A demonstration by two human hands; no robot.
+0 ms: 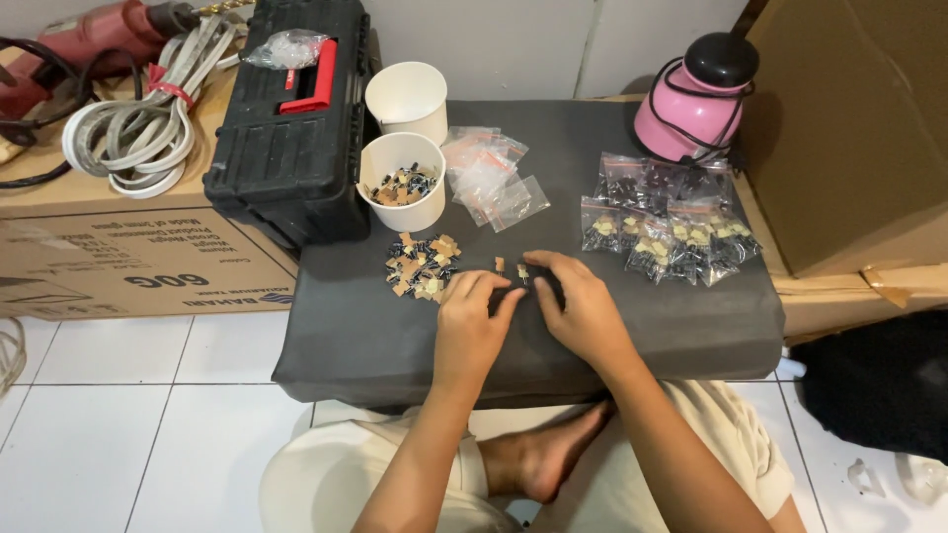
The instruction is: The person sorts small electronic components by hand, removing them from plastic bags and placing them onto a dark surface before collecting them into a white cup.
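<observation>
Left hand curled, fingertips pressed on dark grey padded mat — pinch contents not visible. Right hand flat-ish, fingers together. Few small tan-and-black electronic parts just beyond fingertips; bigger pile of same parts to left, below white paper cup w/ parts. Filled clear zip bags right — empties by cup.

Even, fairly bright indoor light falls from overhead, leaving only soft shadows under the hands at the frame's centre. The white floor tiles at 8 o'clock shine mildly. Focus is sharp centrally; straight lines bow slightly toward the edges, most visibly at 9 o'clock.
</observation>
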